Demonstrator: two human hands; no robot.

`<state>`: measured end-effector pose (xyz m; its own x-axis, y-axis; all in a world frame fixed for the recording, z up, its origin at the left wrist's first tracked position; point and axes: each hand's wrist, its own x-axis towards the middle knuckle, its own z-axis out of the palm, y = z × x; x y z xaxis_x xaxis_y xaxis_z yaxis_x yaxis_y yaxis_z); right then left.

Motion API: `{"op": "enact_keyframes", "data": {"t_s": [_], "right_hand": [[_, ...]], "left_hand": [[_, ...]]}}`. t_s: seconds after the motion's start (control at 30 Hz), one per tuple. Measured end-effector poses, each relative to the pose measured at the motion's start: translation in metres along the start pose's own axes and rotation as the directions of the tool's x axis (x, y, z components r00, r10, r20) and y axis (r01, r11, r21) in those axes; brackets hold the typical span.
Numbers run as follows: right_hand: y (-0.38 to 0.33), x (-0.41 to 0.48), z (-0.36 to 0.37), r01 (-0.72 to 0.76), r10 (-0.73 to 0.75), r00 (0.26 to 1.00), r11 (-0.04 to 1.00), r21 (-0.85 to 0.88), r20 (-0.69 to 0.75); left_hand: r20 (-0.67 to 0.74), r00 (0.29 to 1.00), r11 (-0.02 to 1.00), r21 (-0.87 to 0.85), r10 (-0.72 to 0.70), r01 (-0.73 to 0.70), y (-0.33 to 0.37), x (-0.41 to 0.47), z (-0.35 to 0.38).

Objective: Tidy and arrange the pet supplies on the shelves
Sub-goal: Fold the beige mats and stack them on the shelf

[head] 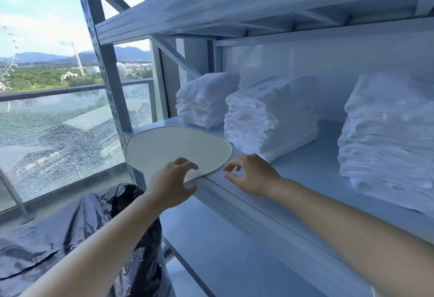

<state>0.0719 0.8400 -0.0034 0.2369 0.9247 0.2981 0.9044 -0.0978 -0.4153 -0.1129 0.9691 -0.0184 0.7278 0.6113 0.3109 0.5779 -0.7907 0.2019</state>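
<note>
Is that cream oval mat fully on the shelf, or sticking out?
Sticking out. The flat cream oval mat overhangs the front edge of the pale grey metal shelf, where the left hand holds it.

Rightmost towel stack (387, 146) partly beyond the right edge; black bag (70, 231) partly beyond the bottom edge.

Left hand (173, 184) grips mat (173, 146); right hand (251, 174) loosely curled.
</note>
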Motion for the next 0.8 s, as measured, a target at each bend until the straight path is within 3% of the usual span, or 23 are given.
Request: {"op": "enact_keyframes", "data": {"t_s": [0.2, 0.47, 0.67, 0.8], "right_hand": [[0.002, 0.022, 0.011, -0.009, 0.009, 1.000, 1.000, -0.008, 0.010], [-0.006, 0.039, 0.020, 0.070, -0.067, 0.997, 0.996, -0.063, 0.039], [-0.020, 0.042, 0.025, 0.118, -0.118, 0.988, 0.993, -0.005, -0.099], [-0.020, 0.034, 0.016, 0.152, -0.153, 0.983, 0.988, -0.018, -0.103]], "left_hand": [[0.012, 1.000, 0.996, 0.091, 0.001, -0.002, -0.023, 0.010, 0.004], [-0.227, 0.972, 0.998, -0.020, 0.058, -0.064, -0.023, 0.018, -0.012], [-0.323, 0.942, 0.991, -0.061, 0.092, -0.118, -0.009, 0.004, -0.012], [-0.329, 0.942, 0.991, -0.083, 0.070, -0.103, -0.013, -0.006, -0.009]]}}
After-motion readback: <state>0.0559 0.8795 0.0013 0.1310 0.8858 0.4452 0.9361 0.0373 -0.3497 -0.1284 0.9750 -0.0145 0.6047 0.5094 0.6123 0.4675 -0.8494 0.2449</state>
